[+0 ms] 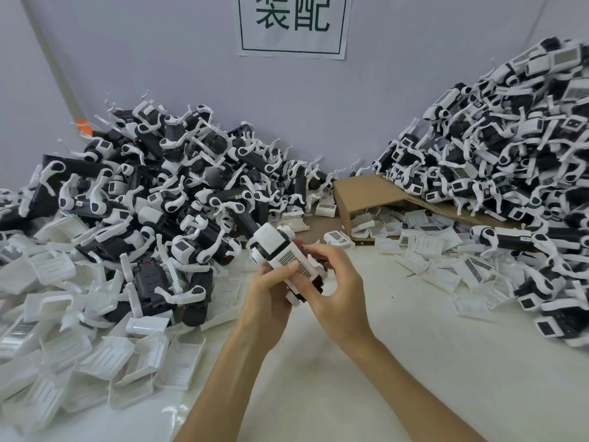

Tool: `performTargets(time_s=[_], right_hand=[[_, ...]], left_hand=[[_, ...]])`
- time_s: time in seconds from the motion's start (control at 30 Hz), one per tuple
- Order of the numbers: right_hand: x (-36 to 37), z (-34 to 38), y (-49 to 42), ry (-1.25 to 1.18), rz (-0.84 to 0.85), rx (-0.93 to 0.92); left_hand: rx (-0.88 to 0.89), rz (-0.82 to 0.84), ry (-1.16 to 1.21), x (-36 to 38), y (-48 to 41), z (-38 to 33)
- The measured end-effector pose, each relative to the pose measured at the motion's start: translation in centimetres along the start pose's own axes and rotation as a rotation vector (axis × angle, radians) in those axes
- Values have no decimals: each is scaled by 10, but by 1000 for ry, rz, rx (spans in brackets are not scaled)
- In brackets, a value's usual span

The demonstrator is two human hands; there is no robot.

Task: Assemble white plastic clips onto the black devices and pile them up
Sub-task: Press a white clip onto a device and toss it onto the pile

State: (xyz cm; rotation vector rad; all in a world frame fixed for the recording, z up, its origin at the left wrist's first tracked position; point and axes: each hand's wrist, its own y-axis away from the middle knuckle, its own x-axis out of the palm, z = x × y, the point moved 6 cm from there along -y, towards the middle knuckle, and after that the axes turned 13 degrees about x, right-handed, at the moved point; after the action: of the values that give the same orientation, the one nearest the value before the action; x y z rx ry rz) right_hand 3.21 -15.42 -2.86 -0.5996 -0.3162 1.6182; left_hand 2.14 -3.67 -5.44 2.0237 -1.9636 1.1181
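I'm holding the black device with white hinged arms (271, 250) out in front of me, above the white tabletop (366, 362), and I'm pressing the white plastic clip with the barcode label (288, 258) onto its body. My left hand (266, 293) is wrapping round it from below, thumb lying on the label. My right hand (333, 279) is curling its fingers round the near-right end. Both are clamped on it, and neither is free. Its long axis is running from far-left to near-right. Whether the clip is fully seated, I can't tell. The heap of clipped devices (516, 161) is sitting off to my right, so I'm judging the right hand nearer for the toss. The bare devices (153, 193) and loose white clips (105, 349) are lying to my left.
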Motion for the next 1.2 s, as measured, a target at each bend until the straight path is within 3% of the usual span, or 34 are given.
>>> performTargets(time_s=[0.1, 0.33, 0.5, 0.83, 1.07, 1.2], right_hand=[[1, 1, 1, -6, 61, 18], [-6, 10, 2, 84, -53, -108], [-4, 13, 6, 203, -75, -95], [-3, 12, 10, 156, -140, -99], [-1, 4, -2, 42, 52, 60], [1, 1, -3, 74, 71, 82]], left_hand=[[11, 103, -1, 2, 0, -4], [51, 212, 30, 12, 0, -5], [48, 164, 57, 11, 0, -6], [46, 139, -10, 10, 0, -6], [43, 4, -127, 1, 2, -3], [42, -29, -220, 1, 1, -1]])
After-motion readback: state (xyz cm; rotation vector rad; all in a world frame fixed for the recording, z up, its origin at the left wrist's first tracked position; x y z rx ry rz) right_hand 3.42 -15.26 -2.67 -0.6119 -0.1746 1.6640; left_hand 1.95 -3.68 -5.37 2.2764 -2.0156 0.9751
